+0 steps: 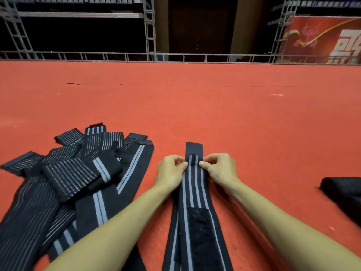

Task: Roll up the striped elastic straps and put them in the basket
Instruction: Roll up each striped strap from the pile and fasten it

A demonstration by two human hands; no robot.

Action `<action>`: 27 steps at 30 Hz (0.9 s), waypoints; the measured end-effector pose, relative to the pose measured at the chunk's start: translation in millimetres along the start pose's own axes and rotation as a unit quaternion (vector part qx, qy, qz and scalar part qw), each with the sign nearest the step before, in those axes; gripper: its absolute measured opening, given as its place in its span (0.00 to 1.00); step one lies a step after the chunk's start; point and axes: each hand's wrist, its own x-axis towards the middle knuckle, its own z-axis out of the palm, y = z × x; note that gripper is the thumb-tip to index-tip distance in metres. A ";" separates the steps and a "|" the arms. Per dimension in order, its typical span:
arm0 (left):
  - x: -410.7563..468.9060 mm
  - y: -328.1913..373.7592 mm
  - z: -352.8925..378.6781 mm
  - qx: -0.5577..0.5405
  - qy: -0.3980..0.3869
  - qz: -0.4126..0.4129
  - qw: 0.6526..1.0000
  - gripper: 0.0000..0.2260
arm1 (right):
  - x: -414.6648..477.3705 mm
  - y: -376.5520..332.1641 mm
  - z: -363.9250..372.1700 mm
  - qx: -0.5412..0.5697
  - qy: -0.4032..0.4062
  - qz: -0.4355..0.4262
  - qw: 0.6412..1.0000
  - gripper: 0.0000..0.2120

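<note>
Both hands pinch one striped strap near its far end.
The striped strap point(192, 192) lies lengthwise on the red carpet point(195, 106), just right of the loose pile of straps point(78, 173). The left hand point(171, 173) and right hand point(219, 170) grip its opposite edges with curled fingers. Well right of the pile sits a dark object point(343, 194), cut off by the picture's edge.

Pinching a striped strap point(193, 184) from both edges, left hand point(171, 171) and right hand point(219, 169) facing each other, fingertips point(185, 163) curled onto a little bump in the fabric near its far end. Just past the fingers, a plain dark tab point(193, 147) lying flat on the red carpet point(214, 114). Back toward the wrists, a fuzzy velcro patch point(201, 231) on the same strap. Off left of the fingers, a messy pile of straps point(78, 173). Well off right, some dark bundle point(343, 194), can't tell what.
</note>
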 end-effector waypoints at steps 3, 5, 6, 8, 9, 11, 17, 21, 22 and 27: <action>11.5 -13.9 10.8 0.084 0.012 0.064 0.994 0.10 | 3.8 9.0 8.2 -0.015 0.008 -0.011 1.000 0.07; 15.3 -24.2 17.6 0.117 0.024 0.086 0.989 0.10 | 4.3 12.9 11.7 -0.015 0.014 -0.012 1.000 0.05; 17.5 -27.7 20.0 0.117 0.029 0.087 0.989 0.10 | 5.6 13.7 12.7 -0.013 0.015 -0.012 1.000 0.04; 22.0 -31.8 22.3 0.112 0.022 0.091 0.989 0.09 | 9.2 14.4 13.4 -0.017 0.015 -0.011 1.000 0.06; 23.7 -33.1 22.5 0.110 0.016 0.094 0.989 0.09 | 10.3 14.0 13.6 -0.022 0.013 -0.010 1.000 0.06; 25.5 -35.6 22.9 0.108 0.012 0.084 0.991 0.08 | 10.3 12.3 13.7 -0.024 0.009 -0.004 1.000 0.08; 24.2 -27.0 19.4 0.111 -0.008 0.032 0.993 0.11 | 7.3 4.0 8.9 -0.057 -0.034 0.007 0.998 0.10; 4.0 -1.4 3.4 0.124 -0.062 0.054 0.989 0.05 | -10.4 -8.2 -4.2 -0.016 -0.013 -0.036 0.999 0.06; -3.8 6.5 -2.9 0.105 -0.079 0.064 0.989 0.05 | -16.6 -13.8 -10.5 -0.005 -0.009 -0.049 0.999 0.06; -45.8 53.0 -44.8 -0.019 -0.109 0.119 0.987 0.08 | -50.6 -55.7 -60.7 0.014 0.012 -0.124 0.992 0.05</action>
